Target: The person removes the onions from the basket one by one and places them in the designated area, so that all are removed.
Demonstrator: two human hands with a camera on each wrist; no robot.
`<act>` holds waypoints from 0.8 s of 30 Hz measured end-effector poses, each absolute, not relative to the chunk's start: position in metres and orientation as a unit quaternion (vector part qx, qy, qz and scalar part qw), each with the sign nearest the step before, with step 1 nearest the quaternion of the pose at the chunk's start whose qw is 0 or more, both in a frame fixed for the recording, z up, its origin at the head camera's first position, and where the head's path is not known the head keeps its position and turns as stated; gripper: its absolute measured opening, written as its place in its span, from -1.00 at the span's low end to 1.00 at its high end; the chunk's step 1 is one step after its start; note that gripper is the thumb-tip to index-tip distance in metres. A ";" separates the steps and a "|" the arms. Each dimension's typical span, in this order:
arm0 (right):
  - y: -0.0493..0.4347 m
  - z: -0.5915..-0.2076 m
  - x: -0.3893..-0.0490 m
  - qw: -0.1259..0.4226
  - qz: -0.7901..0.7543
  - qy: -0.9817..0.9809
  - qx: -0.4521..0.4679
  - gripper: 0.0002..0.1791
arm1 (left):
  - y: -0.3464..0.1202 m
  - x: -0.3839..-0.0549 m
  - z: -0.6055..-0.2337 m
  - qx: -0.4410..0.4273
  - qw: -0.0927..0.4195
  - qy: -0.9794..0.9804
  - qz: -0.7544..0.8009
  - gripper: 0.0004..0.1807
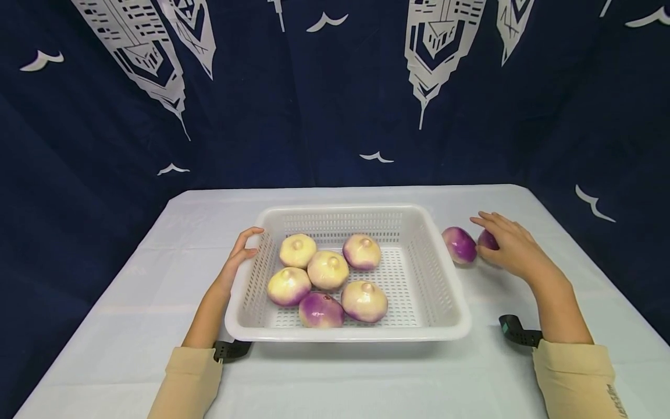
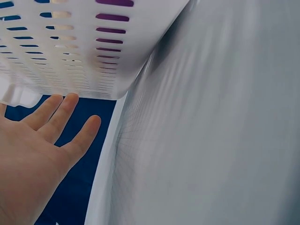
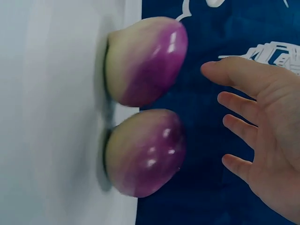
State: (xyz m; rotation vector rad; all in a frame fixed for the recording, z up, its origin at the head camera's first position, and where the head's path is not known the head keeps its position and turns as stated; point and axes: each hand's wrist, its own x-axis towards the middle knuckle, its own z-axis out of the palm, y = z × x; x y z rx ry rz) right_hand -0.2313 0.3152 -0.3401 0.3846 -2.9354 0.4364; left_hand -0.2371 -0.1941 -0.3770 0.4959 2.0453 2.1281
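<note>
A white plastic basket (image 1: 348,334) stands on the table with several purple-and-cream turnips (image 1: 328,270) inside. My left hand (image 1: 235,259) is at its left rim, fingers extended against the side; the left wrist view shows the hand (image 2: 42,150) with straight, spread fingers by the slotted outer wall (image 2: 79,51). Two more turnips lie on the table right of the basket: a left one (image 1: 459,245) and a right one (image 1: 488,240), partly hidden by my right hand (image 1: 515,244). In the right wrist view that hand (image 3: 262,112) is apart from both turnips, fingers loosely spread, holding nothing.
White cloth covers the table (image 1: 356,378). A dark blue curtain (image 1: 293,105) with white building and bird prints hangs behind it. Black wrist straps (image 1: 520,333) show at both sleeves. The basket's right part has bare floor (image 1: 403,291).
</note>
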 end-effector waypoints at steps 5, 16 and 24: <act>0.308 -0.331 -0.227 0.069 0.151 -0.978 0.124 -0.36 | -0.195 -0.236 -0.377 0.163 0.083 0.683 0.707 -0.50; 0.281 -0.310 -0.214 0.112 0.181 -0.965 0.152 -0.35 | -0.194 -0.234 -0.374 0.166 0.083 0.683 0.707 -0.51; 0.257 -0.306 -0.204 0.173 0.231 -0.934 0.212 -0.34 | -0.194 -0.237 -0.376 0.161 0.074 0.679 0.713 -0.51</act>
